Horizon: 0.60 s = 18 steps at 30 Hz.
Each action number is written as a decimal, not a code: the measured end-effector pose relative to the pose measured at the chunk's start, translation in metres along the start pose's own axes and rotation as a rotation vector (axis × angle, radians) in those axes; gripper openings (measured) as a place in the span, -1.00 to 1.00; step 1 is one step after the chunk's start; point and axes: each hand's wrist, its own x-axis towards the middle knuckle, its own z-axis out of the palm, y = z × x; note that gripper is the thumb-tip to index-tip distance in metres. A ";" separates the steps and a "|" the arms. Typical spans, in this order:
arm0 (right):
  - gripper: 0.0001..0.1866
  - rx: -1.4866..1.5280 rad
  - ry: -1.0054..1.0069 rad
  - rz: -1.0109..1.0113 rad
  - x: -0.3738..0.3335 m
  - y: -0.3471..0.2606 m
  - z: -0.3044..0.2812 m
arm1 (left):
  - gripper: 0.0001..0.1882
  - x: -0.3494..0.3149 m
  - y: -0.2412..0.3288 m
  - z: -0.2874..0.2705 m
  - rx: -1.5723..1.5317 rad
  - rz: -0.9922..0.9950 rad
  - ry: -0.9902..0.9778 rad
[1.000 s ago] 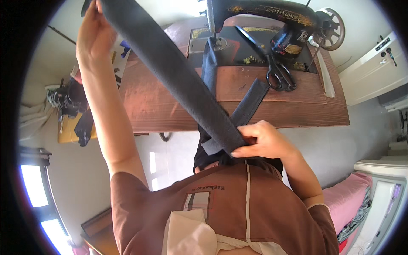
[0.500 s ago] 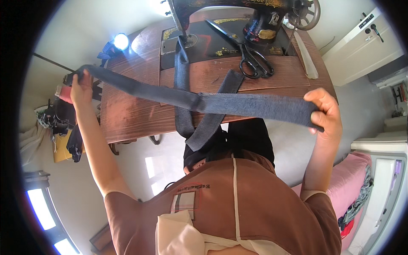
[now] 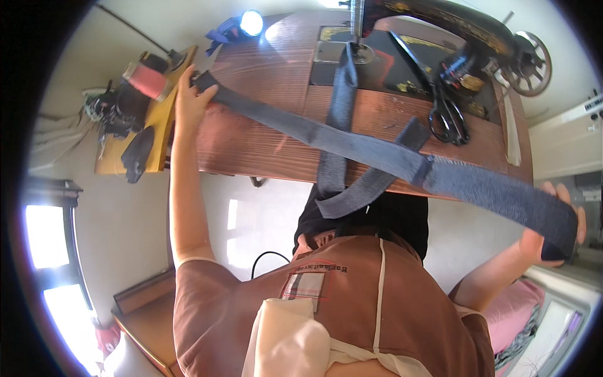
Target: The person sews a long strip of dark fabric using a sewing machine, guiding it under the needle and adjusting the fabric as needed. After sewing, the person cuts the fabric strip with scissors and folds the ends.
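A long dark blue-grey fabric strip stretches slantwise above the table between my hands, with a seam across it right of the middle. My left hand pinches its far left end beside the table's left edge. At the lower right, my right hand grips the other end, fingers mostly hidden behind the cloth. Below the stretched piece, another length of strip runs from the needle area of a black sewing machine to the table's front edge. There it folds and slants back up to the right.
Black-handled scissors lie on the wooden table by the machine. A lit lamp stands at the back left. Left of the table, a pink thread cone sits on a yellow-brown surface. A handwheel is at far right.
My view has shifted, so the table appears farther right. My right hand has moved right and nearer, its grip turned behind the strip. The strip's seam has slid right across the table.
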 end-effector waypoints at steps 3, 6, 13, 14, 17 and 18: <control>-0.72 0.115 -0.095 0.095 -0.001 -0.009 -0.008 | -0.48 -0.003 -0.007 -0.009 0.072 -0.146 -0.087; -0.74 0.090 -0.055 0.081 -0.005 -0.015 -0.009 | -0.59 -0.009 -0.001 -0.002 0.340 -0.113 -0.036; -0.95 -0.926 0.162 -0.194 0.021 0.006 0.064 | -0.63 -0.023 0.012 -0.005 0.374 -0.172 0.031; -0.96 -1.012 0.227 -0.277 0.024 0.010 0.071 | -0.64 -0.024 0.010 -0.007 0.430 -0.128 0.068; -0.92 -0.313 0.086 -0.292 0.038 0.005 0.065 | -0.70 -0.025 0.012 -0.001 0.263 -0.240 0.058; -0.89 -0.155 0.052 -0.293 0.045 0.004 0.064 | -0.71 -0.025 0.012 -0.003 0.257 -0.252 0.028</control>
